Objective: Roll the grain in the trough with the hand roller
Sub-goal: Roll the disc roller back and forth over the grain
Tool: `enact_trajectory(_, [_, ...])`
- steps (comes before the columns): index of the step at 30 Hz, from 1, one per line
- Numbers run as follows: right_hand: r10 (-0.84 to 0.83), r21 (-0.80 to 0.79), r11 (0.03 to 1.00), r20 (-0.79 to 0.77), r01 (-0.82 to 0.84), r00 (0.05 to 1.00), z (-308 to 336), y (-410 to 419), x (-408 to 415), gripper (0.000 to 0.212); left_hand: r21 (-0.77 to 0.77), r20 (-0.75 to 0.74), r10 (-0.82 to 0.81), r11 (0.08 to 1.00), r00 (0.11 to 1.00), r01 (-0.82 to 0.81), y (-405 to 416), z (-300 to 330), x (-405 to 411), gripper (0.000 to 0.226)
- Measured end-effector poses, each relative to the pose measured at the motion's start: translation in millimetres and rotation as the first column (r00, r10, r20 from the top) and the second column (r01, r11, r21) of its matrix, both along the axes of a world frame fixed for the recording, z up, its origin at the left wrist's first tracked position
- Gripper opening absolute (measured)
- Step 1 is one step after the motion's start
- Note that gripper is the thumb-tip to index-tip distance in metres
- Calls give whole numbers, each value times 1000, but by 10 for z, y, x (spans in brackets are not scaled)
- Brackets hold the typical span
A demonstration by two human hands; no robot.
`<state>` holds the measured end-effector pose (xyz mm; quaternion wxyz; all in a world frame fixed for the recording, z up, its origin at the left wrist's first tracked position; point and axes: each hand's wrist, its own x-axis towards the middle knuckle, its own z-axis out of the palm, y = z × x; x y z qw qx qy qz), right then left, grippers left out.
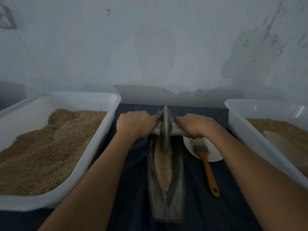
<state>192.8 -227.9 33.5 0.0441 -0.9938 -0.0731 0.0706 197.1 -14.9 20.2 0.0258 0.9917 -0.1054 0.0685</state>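
**Both hands on the roller at the far end of the trough**

The hand roller (165, 129), a grey disc standing on edge with a handle out each side, sits in the far part of the trough (179, 189), its lower rim down in the grain (163, 170). The grain lies as a pale, narrow strip along the trough's middle channel, running from under the disc toward the near end. The trough itself is a long, dark, boat-shaped vessel lying lengthwise on the dark cloth (133, 189) that covers the bench, pointing away from the person toward the wall (150, 47).

The left hand (135, 125) has its grip clamped round the left handle, fingers curled over it, knuckles up. The right hand (194, 125) is likewise wrapped round the right handle. Both forearms reach in from the near edge.

Just right of the trough, a white plate (215, 154) lies on the cloth, partly under the right hand. A brush (205, 165) with pale bristles and an orange handle rests across it, bristles on the plate and the handle end on the cloth.

To the left stands a large white tub (93, 155) heaped with brown grain. A second white tub (236, 117), on the right, also holds brown grain, with a pale flat patch on its surface that I cannot identify.
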Motion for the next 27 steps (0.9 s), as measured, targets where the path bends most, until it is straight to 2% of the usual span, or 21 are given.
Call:
enact_trajectory(2, [-58,-51,996,322,79,945,-110,86,-364,57,151,298,-154,982,942,113,103,-179,-395,30])
enact_trajectory(3, [-87,-16,994,487,109,869,-192,121,-591,61,157,385,-211,974,899,161,137,-274,-634,26])
enact_trajectory(4, [-94,40,995,589,87,803,-255,163,-833,60,119,474,-246,969,846,215,189,-351,-828,27])
enact_trajectory(7, [-18,70,996,772,-56,636,-360,149,-1332,52,-215,524,-161,925,836,314,306,-414,-1108,38])
enact_trajectory(8, [-6,64,995,797,-74,604,-387,129,-1373,50,-228,526,-155,921,836,315,316,-418,-1126,40])
enact_trajectory(9, [-10,66,996,791,-68,612,-390,133,-1365,49,-183,520,-156,940,840,288,300,-403,-1122,42])
enact_trajectory(12, [-59,23,998,641,58,765,-288,144,-1018,57,88,377,-160,987,912,137,184,-293,-879,47])
enact_trajectory(14, [-48,-46,996,428,74,903,-179,92,-586,54,122,258,-103,990,961,73,105,-160,-462,41])
enact_trajectory(16, [-100,89,992,65,94,993,-15,62,-238,42,75,-9,-38,996,999,38,18,1,-83,40])
enact_trajectory(17, [-144,236,958,-104,165,984,51,58,-130,37,49,-100,-20,998,995,25,-15,74,49,40])
enact_trajectory(18, [-159,325,918,-220,226,962,89,56,-78,36,31,-137,-6,999,991,11,-35,113,132,40])
enact_trajectory(19, [-162,338,908,-255,245,953,100,51,-53,35,8,-126,1,1000,992,0,-48,106,156,40])
enact_trajectory(20, [-147,288,936,-206,203,967,109,56,-58,31,6,-99,15,1000,995,-14,-44,95,96,38])
enact_trajectory(21, [-123,195,971,-90,138,988,86,75,-143,31,64,-7,-2,998,1000,2,-22,47,-31,35])
enact_trajectory(22, [-82,60,995,82,77,993,9,87,-261,38,109,145,-50,994,988,34,12,-34,-216,31])
enact_trajectory(23, [-70,-13,997,305,78,950,-95,101,-425,47,145,282,-115,986,953,76,50,-121,-450,27])
enact_trajectory(24, [-78,-6,996,493,93,867,-199,121,-631,52,137,366,-164,983,916,121,96,-209,-703,25])
enact_trajectory(26, [-79,74,997,713,38,697,-337,160,-1056,54,64,459,-236,970,857,233,225,-349,-1081,24])
enact_trajectory(27, [-29,79,996,769,-50,639,-403,142,-1210,54,3,471,-224,968,853,252,283,-387,-1189,27])
